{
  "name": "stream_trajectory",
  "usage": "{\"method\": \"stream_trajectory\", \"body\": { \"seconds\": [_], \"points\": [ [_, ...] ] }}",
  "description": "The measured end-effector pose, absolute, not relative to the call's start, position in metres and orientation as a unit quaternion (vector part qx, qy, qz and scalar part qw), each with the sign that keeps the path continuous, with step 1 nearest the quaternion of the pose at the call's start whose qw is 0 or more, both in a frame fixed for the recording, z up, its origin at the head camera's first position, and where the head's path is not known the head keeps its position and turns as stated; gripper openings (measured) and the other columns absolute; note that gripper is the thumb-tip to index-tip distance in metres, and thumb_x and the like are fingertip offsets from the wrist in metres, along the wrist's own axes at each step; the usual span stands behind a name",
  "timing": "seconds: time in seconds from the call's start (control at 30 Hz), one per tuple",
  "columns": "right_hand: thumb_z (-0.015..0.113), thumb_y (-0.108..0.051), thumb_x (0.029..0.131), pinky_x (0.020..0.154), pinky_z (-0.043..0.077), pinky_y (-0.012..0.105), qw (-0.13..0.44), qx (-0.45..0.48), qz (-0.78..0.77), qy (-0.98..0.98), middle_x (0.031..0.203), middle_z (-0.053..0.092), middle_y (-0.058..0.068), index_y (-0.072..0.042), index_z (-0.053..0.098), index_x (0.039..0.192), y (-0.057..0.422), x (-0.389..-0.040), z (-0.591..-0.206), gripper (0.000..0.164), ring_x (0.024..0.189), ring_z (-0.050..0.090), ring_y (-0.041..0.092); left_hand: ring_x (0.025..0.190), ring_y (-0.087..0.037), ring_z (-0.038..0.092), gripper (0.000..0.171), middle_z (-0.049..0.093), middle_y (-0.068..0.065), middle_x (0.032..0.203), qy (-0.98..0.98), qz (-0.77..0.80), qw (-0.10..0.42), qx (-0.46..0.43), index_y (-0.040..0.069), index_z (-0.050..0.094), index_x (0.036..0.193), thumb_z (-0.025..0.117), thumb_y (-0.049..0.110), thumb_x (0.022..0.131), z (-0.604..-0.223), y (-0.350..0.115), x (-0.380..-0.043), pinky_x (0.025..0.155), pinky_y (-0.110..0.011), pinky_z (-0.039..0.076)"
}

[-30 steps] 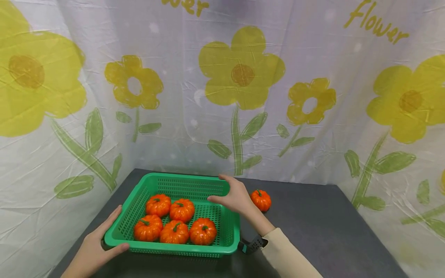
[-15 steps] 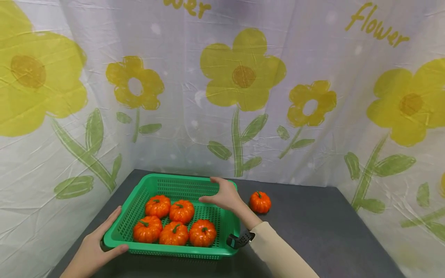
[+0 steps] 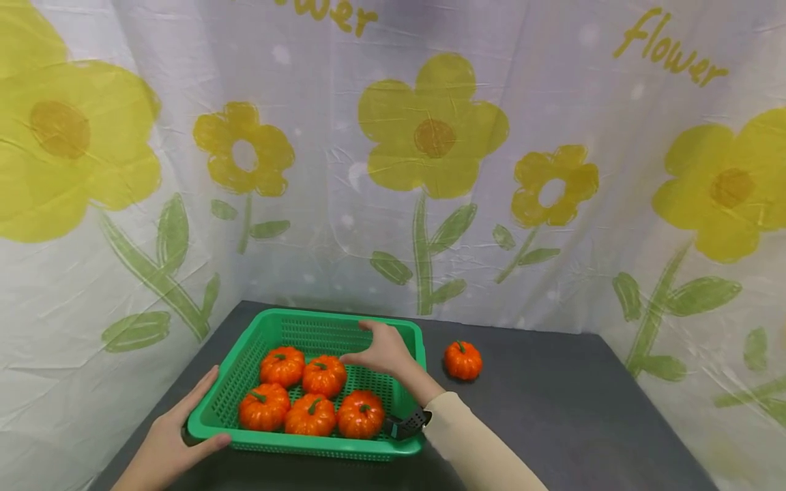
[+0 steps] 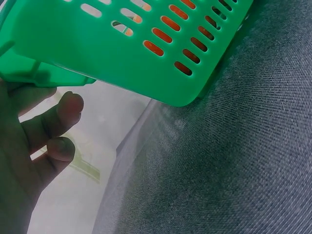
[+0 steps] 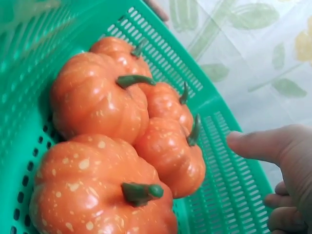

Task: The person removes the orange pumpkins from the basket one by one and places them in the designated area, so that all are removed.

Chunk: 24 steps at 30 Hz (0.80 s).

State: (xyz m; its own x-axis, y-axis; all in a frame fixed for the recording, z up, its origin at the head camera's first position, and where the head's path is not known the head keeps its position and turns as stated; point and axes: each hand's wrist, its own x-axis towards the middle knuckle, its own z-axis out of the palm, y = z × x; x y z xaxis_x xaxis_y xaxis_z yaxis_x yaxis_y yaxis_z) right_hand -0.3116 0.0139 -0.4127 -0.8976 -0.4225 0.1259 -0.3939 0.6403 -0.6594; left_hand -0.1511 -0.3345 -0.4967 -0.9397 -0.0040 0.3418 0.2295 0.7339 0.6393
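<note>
A green plastic basket (image 3: 319, 447) with slotted sides holds several small orange pumpkins (image 3: 310, 414) with green stems. At its near left corner, my left hand (image 3: 168, 436) holds the rim, thumb along the front and fingers along the left side. The left wrist view shows the fingers of that hand (image 4: 44, 126) curving beneath the rim, beside the basket wall (image 4: 161, 73). Over the right half of the basket hovers my right hand (image 3: 382, 349), thumb and fingers spread, nothing between them. The right wrist view has this hand (image 5: 287, 165) apart from the pumpkins (image 5: 97, 190).
One more orange pumpkin (image 3: 463, 361) sits on the dark grey table (image 3: 546, 409), to the right of the basket. A white curtain (image 3: 319, 252) printed with yellow flowers encloses the table at the back and both sides. A black band (image 3: 408, 424) is around my right wrist.
My right hand has moved left from the basket's right edge to above its inside, closer to the pumpkins. My left hand stays at the corner, and the basket stays in place.
</note>
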Motion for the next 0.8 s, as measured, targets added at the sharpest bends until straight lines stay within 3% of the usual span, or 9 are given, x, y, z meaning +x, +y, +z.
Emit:
{"method": "stream_trajectory", "body": {
  "seconds": [0.23,0.5,0.6,0.73,0.8],
  "points": [
    [0.089,-0.041,0.086,0.104,0.055,0.055,0.027,-0.218,-0.357,0.908,0.150,0.061,0.017,-0.003,0.057,0.152,0.009,-0.311,-0.411,0.082,0.134,0.058,0.038,0.127,0.035,0.016,0.102,0.017,0.044,0.157,-0.913,-0.368,0.167,-0.059,0.035,0.025,0.170,0.087,0.028,0.089,-0.499,-0.334,-0.149,0.086,-0.001,0.029],
    [0.089,-0.040,0.086,0.106,0.054,0.053,0.038,-0.229,-0.328,0.916,0.152,0.060,0.012,-0.007,0.057,0.153,-0.002,-0.312,-0.407,0.081,0.136,0.058,0.035,0.125,0.034,0.017,0.102,0.017,0.044,0.157,-0.914,-0.365,0.166,-0.055,0.036,0.024,0.170,0.087,0.029,0.090,-0.496,-0.335,-0.150,0.087,-0.003,0.030],
    [0.089,-0.041,0.087,0.106,0.054,0.050,0.056,-0.237,-0.322,0.915,0.152,0.060,0.010,-0.008,0.056,0.154,-0.005,-0.315,-0.410,0.082,0.138,0.057,0.033,0.125,0.033,0.017,0.102,0.017,0.043,0.157,-0.917,-0.359,0.164,-0.052,0.035,0.025,0.170,0.087,0.029,0.090,-0.496,-0.335,-0.150,0.092,-0.012,0.039],
    [0.088,-0.042,0.087,0.108,0.054,0.048,0.088,-0.261,-0.312,0.909,0.152,0.061,0.007,-0.009,0.057,0.154,-0.007,-0.319,-0.417,0.081,0.139,0.056,0.031,0.125,0.032,0.017,0.102,0.016,0.044,0.156,-0.921,-0.355,0.155,-0.049,0.037,0.023,0.170,0.086,0.031,0.091,-0.495,-0.333,-0.150,0.097,-0.039,0.049],
    [0.088,-0.043,0.087,0.109,0.053,0.046,0.101,-0.271,-0.305,0.907,0.150,0.062,0.006,-0.010,0.058,0.153,-0.008,-0.321,-0.419,0.079,0.140,0.056,0.030,0.125,0.032,0.017,0.102,0.016,0.043,0.156,-0.920,-0.355,0.156,-0.050,0.037,0.024,0.170,0.086,0.030,0.091,-0.495,-0.333,-0.150,0.096,-0.031,0.048]
  ]
}}
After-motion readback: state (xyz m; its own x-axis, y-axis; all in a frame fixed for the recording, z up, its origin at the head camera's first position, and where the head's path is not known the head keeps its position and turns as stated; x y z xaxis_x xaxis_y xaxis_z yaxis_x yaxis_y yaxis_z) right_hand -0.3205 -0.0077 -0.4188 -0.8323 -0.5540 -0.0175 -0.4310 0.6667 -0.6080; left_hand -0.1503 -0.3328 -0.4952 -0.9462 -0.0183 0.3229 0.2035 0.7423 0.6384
